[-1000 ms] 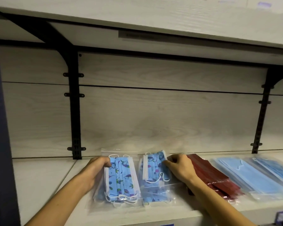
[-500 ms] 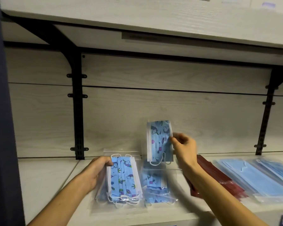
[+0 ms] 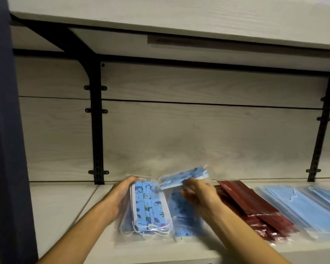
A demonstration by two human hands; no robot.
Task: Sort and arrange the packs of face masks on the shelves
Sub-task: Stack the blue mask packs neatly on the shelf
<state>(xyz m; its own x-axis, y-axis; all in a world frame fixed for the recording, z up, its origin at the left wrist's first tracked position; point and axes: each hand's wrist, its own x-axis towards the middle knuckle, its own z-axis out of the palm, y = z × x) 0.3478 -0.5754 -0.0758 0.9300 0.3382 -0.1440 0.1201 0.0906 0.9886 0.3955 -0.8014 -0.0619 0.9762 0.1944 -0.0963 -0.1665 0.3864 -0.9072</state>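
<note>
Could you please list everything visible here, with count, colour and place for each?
Printed packs: at least three, blue with small prints; one stack under the left hand, one flat beside it, one lifted above them.
Red packs: a stack, count unclear, dark red, right of the printed ones.
Plain packs: a few overlapping, light blue, far right.
Shelf: one, pale wood grain, under all packs.
Upper shelf: one, pale, overhead.
Brackets: two, black, on the back wall, left and right.
Left hand: holds the left printed stack's edge.
Right hand: pinches the lifted pack.
</note>
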